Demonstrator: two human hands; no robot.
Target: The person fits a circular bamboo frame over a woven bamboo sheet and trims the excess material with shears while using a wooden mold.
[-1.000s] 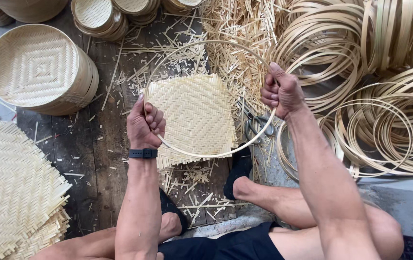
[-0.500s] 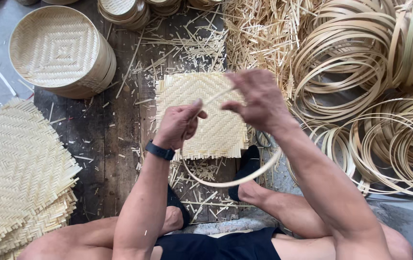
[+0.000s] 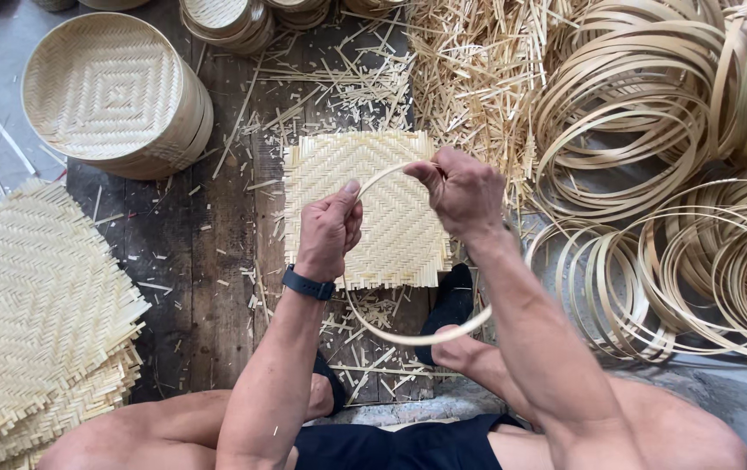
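A thin bamboo hoop (image 3: 417, 335) is held up in front of me by both hands. My left hand (image 3: 328, 231), with a dark wristband, pinches its upper left arc. My right hand (image 3: 460, 191) grips the top of the hoop a little to the right. Under the hoop a square woven bamboo mat (image 3: 386, 213) lies flat on the dark wooden boards. My legs and dark sandals show below the hands.
A stack of round woven trays (image 3: 117, 91) stands at upper left, smaller ones (image 3: 225, 17) at the top. Square woven mats (image 3: 30, 305) are piled at left. Many bamboo hoops (image 3: 686, 209) lie at right. Loose bamboo offcuts (image 3: 469, 61) litter the top middle.
My hands have come close together at the top of the hoop; a second ago they were wide apart on its left and right sides. The hoop now hangs lower, toward my legs.
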